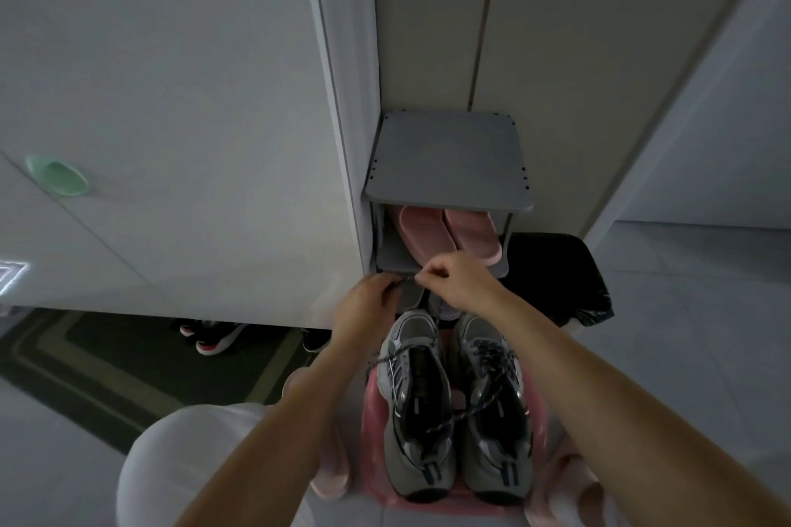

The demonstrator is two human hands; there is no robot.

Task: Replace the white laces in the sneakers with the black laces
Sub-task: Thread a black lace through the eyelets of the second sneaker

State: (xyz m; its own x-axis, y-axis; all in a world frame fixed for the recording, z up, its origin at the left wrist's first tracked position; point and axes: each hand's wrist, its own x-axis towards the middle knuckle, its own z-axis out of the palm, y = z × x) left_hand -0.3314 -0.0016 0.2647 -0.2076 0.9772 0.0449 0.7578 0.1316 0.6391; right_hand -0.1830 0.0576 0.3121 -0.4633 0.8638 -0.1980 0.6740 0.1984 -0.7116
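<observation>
Head view, dim light. At far left a striped rug [85, 359] lies on the floor. The left hand [370, 306], motion-blurred, has its fingers curled and pinches one end of a thin dark lace [407, 278]. The short span runs taut to the right hand [449, 282], whose fingers are closed round it. From there the lace drops toward the shoe toes; which shoe it enters cannot be told.

Both hands are raised above the toes of the two grey sneakers, the left-side sneaker [417, 406] and the right-side sneaker [492, 411]. These stand side by side, touching, on a pink stool [371, 458]. Both carry lacing across the tongue, its colour uncertain in this light.

Behind the hands stands a grey shoe rack [449, 158] holding pink slippers [449, 235], and at its right a black bag [556, 270].

The lace is judged light, limp and prone to twisting, so it is best pinched close to its stiff tip for threading. Each sneaker is soft-sided and is best steadied beside the eyelet row.
</observation>
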